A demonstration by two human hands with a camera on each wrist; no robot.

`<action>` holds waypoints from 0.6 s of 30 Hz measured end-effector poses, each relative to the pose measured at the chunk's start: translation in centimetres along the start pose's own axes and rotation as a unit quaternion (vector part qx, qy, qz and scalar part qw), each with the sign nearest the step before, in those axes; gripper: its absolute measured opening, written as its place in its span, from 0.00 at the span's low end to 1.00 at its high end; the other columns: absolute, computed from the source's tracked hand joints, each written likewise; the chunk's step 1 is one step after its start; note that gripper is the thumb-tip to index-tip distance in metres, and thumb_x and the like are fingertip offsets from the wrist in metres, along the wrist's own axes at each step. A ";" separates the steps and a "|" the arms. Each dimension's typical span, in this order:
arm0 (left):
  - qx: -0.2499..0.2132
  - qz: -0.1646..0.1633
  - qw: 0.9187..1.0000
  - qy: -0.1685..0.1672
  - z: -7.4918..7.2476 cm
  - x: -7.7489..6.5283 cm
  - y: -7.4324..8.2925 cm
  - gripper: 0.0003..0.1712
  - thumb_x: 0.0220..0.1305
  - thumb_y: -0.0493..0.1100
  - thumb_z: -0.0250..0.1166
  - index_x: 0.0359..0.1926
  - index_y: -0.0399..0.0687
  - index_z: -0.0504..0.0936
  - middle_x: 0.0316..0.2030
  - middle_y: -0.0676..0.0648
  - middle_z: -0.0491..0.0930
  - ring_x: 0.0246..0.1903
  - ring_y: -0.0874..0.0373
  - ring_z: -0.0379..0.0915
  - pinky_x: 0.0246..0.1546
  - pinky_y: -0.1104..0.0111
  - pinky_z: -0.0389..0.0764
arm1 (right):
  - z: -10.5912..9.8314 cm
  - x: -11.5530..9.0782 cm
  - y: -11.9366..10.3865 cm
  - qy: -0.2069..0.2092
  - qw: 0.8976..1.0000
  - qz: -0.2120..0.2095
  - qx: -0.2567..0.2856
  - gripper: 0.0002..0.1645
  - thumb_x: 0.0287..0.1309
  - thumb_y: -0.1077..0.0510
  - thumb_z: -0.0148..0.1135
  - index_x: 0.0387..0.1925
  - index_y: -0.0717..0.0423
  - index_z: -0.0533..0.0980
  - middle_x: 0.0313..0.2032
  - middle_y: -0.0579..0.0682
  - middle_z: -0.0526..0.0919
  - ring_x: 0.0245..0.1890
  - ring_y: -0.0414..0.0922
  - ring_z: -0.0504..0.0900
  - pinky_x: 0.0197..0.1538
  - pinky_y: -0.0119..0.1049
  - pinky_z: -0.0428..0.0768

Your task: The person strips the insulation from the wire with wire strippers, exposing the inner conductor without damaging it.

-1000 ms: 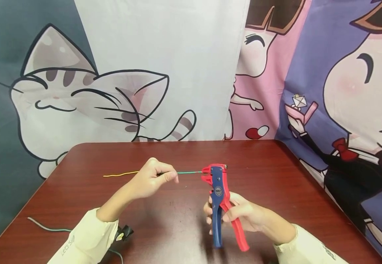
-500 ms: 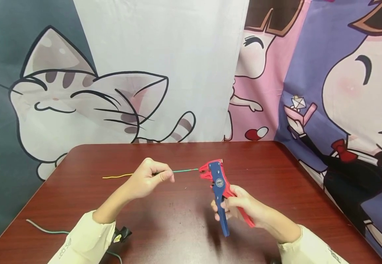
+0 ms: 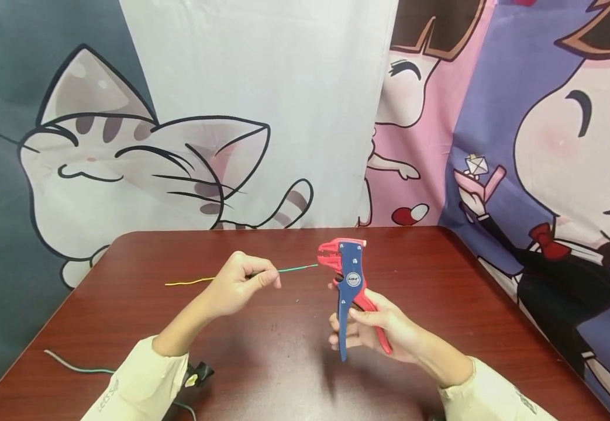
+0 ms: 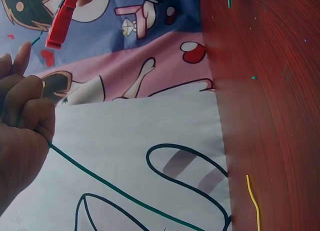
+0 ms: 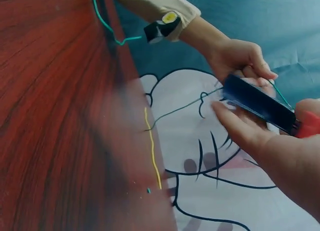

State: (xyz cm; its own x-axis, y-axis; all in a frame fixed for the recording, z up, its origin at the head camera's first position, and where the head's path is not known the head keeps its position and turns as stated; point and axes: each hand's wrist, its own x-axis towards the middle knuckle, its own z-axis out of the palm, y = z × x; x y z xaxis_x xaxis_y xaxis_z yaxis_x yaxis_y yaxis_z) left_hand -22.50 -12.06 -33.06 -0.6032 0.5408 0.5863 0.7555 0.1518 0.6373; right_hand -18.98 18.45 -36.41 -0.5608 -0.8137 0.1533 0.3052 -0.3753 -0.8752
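My left hand pinches a thin green wire between thumb and forefinger. The wire's front end points right, with a small reddish stretch just short of its green tip; in the left wrist view its tail trails from the fist. A wire stripper, with a red head and one blue and one red handle, is gripped upright by my right hand. The thumb lies across the handles and several fingers reach round behind the blue one. The wire's tip is right by the left side of the stripper's jaws.
Behind the left hand a yellow wire lies on the brown table. More green wire lies at the left, partly under the sleeve. Small green bits dot the tabletop. A printed cartoon backdrop stands behind the table.
The stripper first had the wire's end at its jaws, then tilted left, and now stands upright and higher. Its jaws have come off the wire tip. The left hand has barely shifted.
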 end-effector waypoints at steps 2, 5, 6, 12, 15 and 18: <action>0.002 -0.003 1.000 0.006 0.1 0.1 0.1 0.14 0.66 0.29 0.59 0.25 0.45 0.83 0.19 0.56 0.77 0.19 0.70 0.54 0.18 0.73 0.61 | -0.1 0.2 0.0 -0.009 1.000 -0.017 -0.014 0.25 0.71 0.67 0.36 0.67 0.55 0.63 0.42 0.54 0.80 0.43 0.50 0.84 0.55 0.53 0.78; 0.001 -0.008 1.000 0.009 0.2 0.2 0.1 0.14 0.66 0.29 0.59 0.26 0.44 0.84 0.18 0.57 0.76 0.18 0.70 0.54 0.17 0.72 0.60 | -0.2 0.3 0.3 -0.042 0.998 -0.037 -0.024 0.25 0.67 0.68 0.36 0.63 0.60 0.65 0.39 0.54 0.79 0.40 0.46 0.82 0.53 0.51 0.79; 0.001 -0.011 1.000 0.012 0.3 0.3 0.2 0.14 0.66 0.29 0.59 0.26 0.44 0.84 0.18 0.57 0.76 0.18 0.70 0.53 0.17 0.72 0.59 | -0.3 0.3 0.3 -0.052 0.998 -0.040 -0.022 0.25 0.66 0.68 0.36 0.63 0.60 0.64 0.40 0.54 0.79 0.40 0.46 0.82 0.53 0.50 0.80; 0.005 -0.028 0.999 0.026 0.3 0.5 0.2 0.14 0.65 0.29 0.60 0.25 0.44 0.84 0.14 0.59 0.65 0.16 0.69 0.50 0.15 0.71 0.55 | -0.8 0.5 0.6 -0.092 0.995 -0.044 -0.014 0.25 0.67 0.62 0.37 0.62 0.61 0.66 0.42 0.53 0.80 0.43 0.46 0.82 0.53 0.45 0.78; 0.008 -0.027 0.999 0.018 0.3 0.5 0.2 0.14 0.66 0.30 0.60 0.25 0.45 0.84 0.14 0.60 0.64 0.16 0.69 0.50 0.15 0.71 0.55 | -0.9 0.6 0.6 -0.110 0.993 -0.045 -0.022 0.23 0.67 0.60 0.39 0.61 0.60 0.67 0.44 0.52 0.80 0.44 0.46 0.81 0.54 0.43 0.78; 0.009 -0.020 1.000 0.011 0.3 0.6 0.3 0.14 0.66 0.30 0.60 0.25 0.46 0.84 0.13 0.61 0.62 0.16 0.70 0.50 0.15 0.72 0.55 | -0.8 0.8 0.8 -0.120 0.992 -0.036 -0.028 0.22 0.67 0.60 0.40 0.60 0.58 0.67 0.45 0.51 0.80 0.45 0.45 0.81 0.55 0.42 0.77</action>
State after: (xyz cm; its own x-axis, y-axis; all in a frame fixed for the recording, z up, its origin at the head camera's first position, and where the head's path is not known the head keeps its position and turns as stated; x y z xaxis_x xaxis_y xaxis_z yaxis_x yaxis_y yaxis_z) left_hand -22.56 -11.42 -32.72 -0.6383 0.5162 0.5711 0.7350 0.1885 0.6513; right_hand -19.78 17.89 -37.32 -0.3786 -0.8704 0.3146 0.2240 -0.4160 -0.8813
